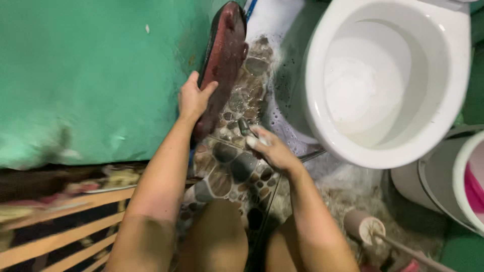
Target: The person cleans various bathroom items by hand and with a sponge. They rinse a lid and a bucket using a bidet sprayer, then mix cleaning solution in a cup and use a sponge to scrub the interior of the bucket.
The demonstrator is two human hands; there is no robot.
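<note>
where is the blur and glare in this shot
Head view: the lower left, around the wooden slats, is smeared by motion blur; the left hand on the red mat and the right hand holding a brush are fairly sharp. The toilet bowl is bright, with detail washed out inside. Wide-lens bend curves the green wall.

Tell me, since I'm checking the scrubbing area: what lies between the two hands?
Head view: wet pebble-pattern floor lies between the left hand on the dark red mat and the right hand.
</note>
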